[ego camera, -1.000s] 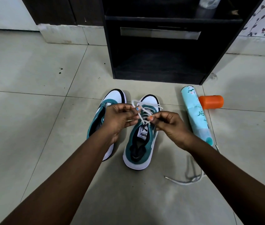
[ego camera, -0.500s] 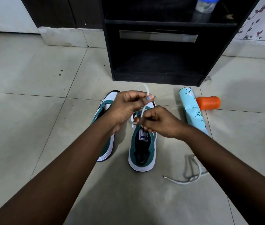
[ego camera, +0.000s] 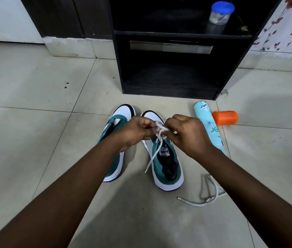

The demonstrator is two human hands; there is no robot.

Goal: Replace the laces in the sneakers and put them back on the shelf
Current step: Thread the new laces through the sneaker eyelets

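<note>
- Two teal-and-white suede sneakers stand side by side on the pale tiled floor (ego camera: 34, 86), toes toward a black wooden shelf unit (ego camera: 174, 76); the right-hand sneaker (ego camera: 165, 161) shows its tongue label, the left-hand sneaker (ego camera: 116, 133) is partly hidden under the left wrist
- The white flat lace (ego camera: 161, 130) bunches over the front eyelets of the right-hand sneaker, directly between the two hands; one free end (ego camera: 150, 161) trails down across the shoe's inner edge toward the floor
- The left hand (ego camera: 134, 132) has its fingers curled, pinching the lace at its left side; the right hand (ego camera: 188, 135) has its fingers curled likewise, gripping the lace from the right; the fingertips almost meet over the lace
- A second, greyish-white loose lace (ego camera: 204, 197) lies coiled on the floor near the right forearm
- A light blue patterned cylindrical can (ego camera: 208, 119) lies on the floor right of the sneakers, with an orange plastic cap (ego camera: 225, 117) just beside it
- A clear plastic jar with a blue lid (ego camera: 219, 13) stands on the shelf unit's upper board
</note>
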